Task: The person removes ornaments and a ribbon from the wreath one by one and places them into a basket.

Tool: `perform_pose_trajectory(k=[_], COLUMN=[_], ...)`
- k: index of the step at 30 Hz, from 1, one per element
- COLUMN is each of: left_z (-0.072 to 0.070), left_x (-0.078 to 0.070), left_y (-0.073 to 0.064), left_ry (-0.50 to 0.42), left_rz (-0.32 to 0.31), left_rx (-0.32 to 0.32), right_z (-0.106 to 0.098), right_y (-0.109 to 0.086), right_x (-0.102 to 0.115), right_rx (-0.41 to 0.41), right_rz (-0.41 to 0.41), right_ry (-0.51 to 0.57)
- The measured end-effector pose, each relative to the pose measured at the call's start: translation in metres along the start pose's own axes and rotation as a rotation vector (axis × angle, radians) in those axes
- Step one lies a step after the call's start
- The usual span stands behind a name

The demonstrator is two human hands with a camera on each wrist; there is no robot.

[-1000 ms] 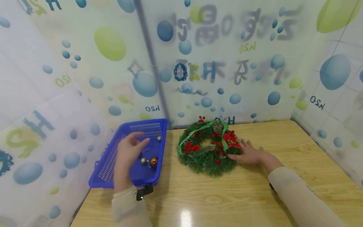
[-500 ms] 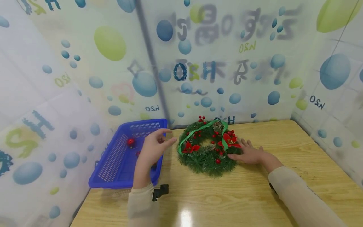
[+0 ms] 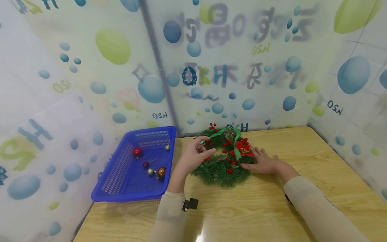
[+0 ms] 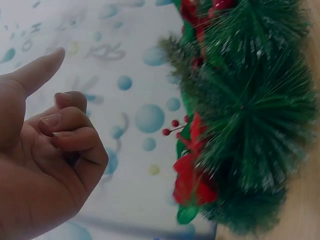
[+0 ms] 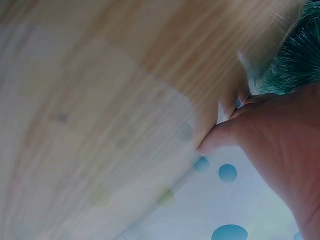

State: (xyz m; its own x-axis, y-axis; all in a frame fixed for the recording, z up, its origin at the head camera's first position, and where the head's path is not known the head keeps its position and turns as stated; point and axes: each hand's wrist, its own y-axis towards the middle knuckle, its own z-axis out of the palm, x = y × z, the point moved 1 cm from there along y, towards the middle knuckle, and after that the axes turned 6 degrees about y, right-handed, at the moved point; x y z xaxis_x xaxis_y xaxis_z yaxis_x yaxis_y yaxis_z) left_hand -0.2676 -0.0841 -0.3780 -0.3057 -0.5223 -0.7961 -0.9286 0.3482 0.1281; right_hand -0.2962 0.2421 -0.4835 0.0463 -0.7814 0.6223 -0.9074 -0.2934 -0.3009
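Note:
In the head view, a green wreath (image 3: 225, 176) with red flowers, red berries, a pine cone and a green ribbon lies on the wooden table (image 3: 235, 215). Over its left side hovers my left hand (image 3: 191, 158), hiding part of the ribbon and one flower. Its fingers are loosely curled, the thumb stands apart, and nothing is visible in it. The left wrist view shows this hand (image 4: 60, 155) apart from the wreath's needles (image 4: 245, 110). At the wreath's right edge my right hand (image 3: 264, 163) rests with fingers spread, touching the greenery.
Left of the wreath stands a blue plastic basket (image 3: 121, 191). It holds a red ball ornament (image 3: 137, 152), a brown shiny ball (image 3: 161, 173) and several smaller balls. A patterned curtain (image 3: 257, 111) hangs right behind the table.
My left hand has moved right, from over the basket to above the wreath's left side, uncovering the balls in the basket. My right hand stays at the wreath's edge.

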Motion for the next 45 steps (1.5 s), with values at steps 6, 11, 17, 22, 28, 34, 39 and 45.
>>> perform_pose_trajectory(k=[6, 11, 17, 22, 28, 34, 39, 45], left_z=[0.019, 0.035, 0.049, 0.061, 0.08, 0.092, 0.1, 0.104], left_x=[0.007, 0.005, -0.007, -0.017, -0.021, -0.015, -0.009, -0.002], left_y=[0.015, 0.033, 0.056, 0.078, 0.105, 0.119, 0.122, 0.121], left_ry=[-0.024, -0.004, -0.014, -0.022, -0.031, -0.041, -0.021, -0.018], left_rz=[0.014, 0.013, 0.016, 0.032, 0.026, -0.042, -0.095, -0.129], left_rx=[0.018, 0.049, 0.09, 0.124, 0.161, 0.167, 0.143, 0.154], right_z=[-0.001, -0.002, 0.0, 0.0, 0.0, 0.002, 0.007, 0.006], right_y=[0.001, 0.003, 0.007, 0.002, 0.004, 0.011, 0.023, 0.026], right_x=[0.004, 0.003, -0.003, 0.004, 0.004, -0.006, -0.02, -0.025], right_rx=[-0.008, -0.009, -0.006, -0.004, -0.004, -0.018, -0.031, -0.042], right_rz=[0.028, 0.029, 0.023, 0.041, 0.054, 0.048, 0.045, 0.033], right_ry=[-0.028, -0.003, -0.005, -0.025, -0.048, -0.03, -0.049, -0.051])
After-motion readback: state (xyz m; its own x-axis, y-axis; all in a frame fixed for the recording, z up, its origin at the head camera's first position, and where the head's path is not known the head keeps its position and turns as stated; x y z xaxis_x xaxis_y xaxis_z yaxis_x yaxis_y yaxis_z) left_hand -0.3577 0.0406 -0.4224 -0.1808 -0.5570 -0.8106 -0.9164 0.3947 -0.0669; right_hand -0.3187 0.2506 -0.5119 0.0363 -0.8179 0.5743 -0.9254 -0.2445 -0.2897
